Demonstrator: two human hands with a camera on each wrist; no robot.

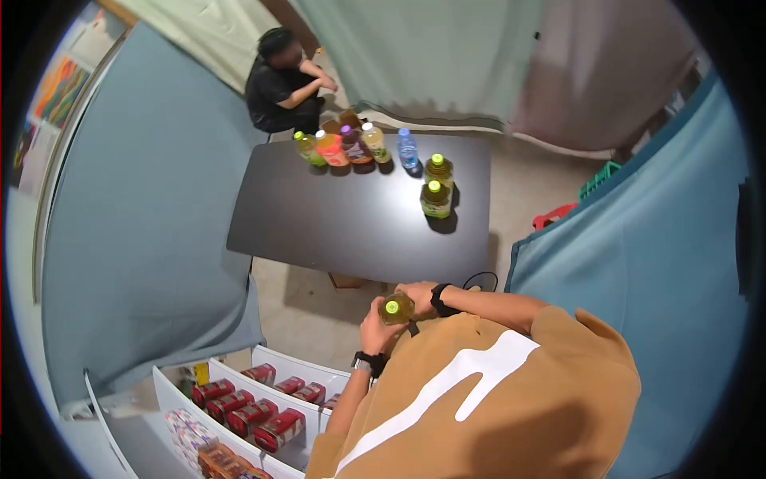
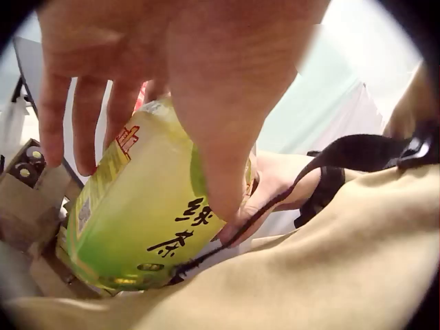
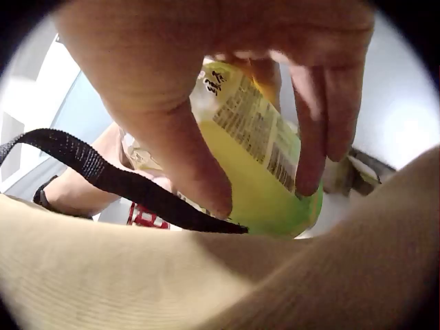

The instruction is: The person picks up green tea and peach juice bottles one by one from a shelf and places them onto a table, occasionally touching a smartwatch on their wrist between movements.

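A bottle of green tea (image 1: 395, 308) with a light green cap is held upright close to my chest by both hands. My left hand (image 1: 377, 321) grips it from the left side and my right hand (image 1: 416, 292) from the far side. In the left wrist view the left hand (image 2: 148, 175) curls thumb and fingers round the bottle (image 2: 137, 227), whose yellow-green label carries Chinese characters. The right wrist view has the right hand (image 3: 261, 189) wrapped round the same bottle (image 3: 265, 172). Both wrists wear black bands.
A black table (image 1: 359, 231) ahead holds two green-capped bottles (image 1: 436, 188) and a row of several mixed bottles (image 1: 343, 148). A person in black (image 1: 283, 80) crouches beyond it. White shelves with red cans (image 1: 255, 411) lie at lower left. Blue curtains stand on both sides.
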